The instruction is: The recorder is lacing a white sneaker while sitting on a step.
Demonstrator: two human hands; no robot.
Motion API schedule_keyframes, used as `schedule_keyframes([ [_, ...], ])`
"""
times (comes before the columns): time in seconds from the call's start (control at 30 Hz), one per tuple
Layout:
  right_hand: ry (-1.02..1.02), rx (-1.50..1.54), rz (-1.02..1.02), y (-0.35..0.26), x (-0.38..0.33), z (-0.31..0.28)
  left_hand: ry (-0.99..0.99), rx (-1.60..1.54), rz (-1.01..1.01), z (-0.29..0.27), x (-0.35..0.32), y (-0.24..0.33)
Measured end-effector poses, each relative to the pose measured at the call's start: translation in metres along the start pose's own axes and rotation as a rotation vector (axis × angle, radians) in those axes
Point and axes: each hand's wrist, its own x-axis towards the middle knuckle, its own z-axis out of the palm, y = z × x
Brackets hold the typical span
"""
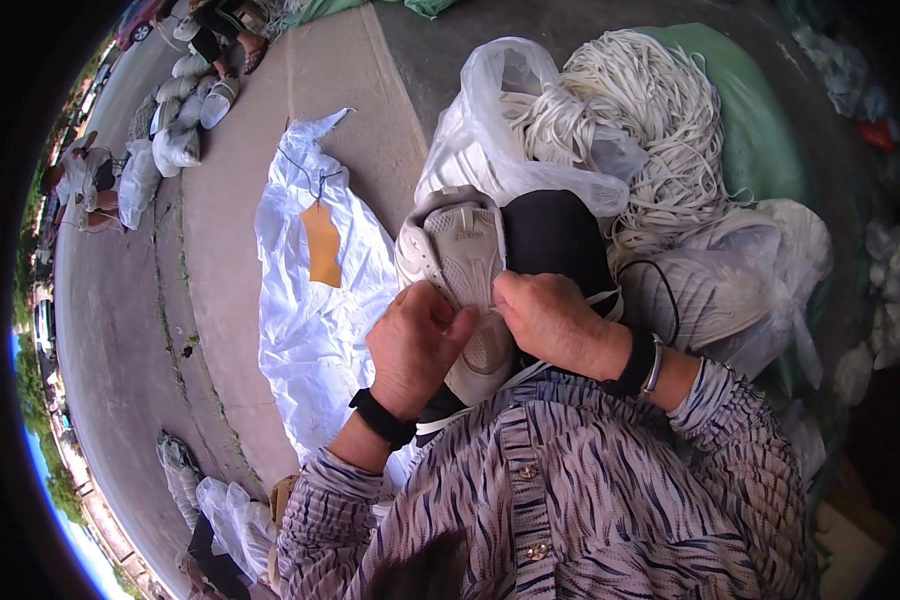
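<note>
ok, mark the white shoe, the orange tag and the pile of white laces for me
white shoe (pixel 462 250), head view, on the upturned sole near the toe.
orange tag (pixel 322 245), head view, middle of the tag lying on the white plastic sheet.
pile of white laces (pixel 660 120), head view, centre of the heap.

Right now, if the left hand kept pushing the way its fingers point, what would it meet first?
The left hand already touches the pale shoe sole; straight on, it would probably meet the right hand just beyond, though depth is unclear.

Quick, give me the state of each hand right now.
Left hand: closed, gripping the side of the white shoe, sole up.
Right hand: closed, fingers pinching at the same shoe's sole edge.
</note>
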Motion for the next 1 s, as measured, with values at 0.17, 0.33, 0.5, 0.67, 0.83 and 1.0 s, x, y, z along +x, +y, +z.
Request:
schedule_keyframes([
  [0.17,-0.158,0.646,0.281,-0.003,0.006,0.000,0.000,-0.058,-0.032,0.002,0.002,-0.007],
  [0.33,-0.015,0.399,0.229,-0.009,0.000,0.005,0.053,-0.091,0.027,0.005,0.001,-0.006],
  [0.5,0.142,0.255,0.011,-0.003,-0.016,0.005,-0.027,-0.207,0.054,0.001,-0.006,-0.012],
  [0.67,0.129,0.171,0.042,0.001,-0.016,0.007,-0.014,-0.348,0.099,0.004,-0.011,-0.021],
  [0.83,0.225,0.239,0.027,-0.011,-0.009,0.014,-0.031,-0.399,0.098,0.007,-0.012,-0.026],
  [1.0,0.016,0.626,0.388,-0.014,-0.011,0.014,-0.018,-0.405,0.115,0.008,-0.014,-0.023],
])
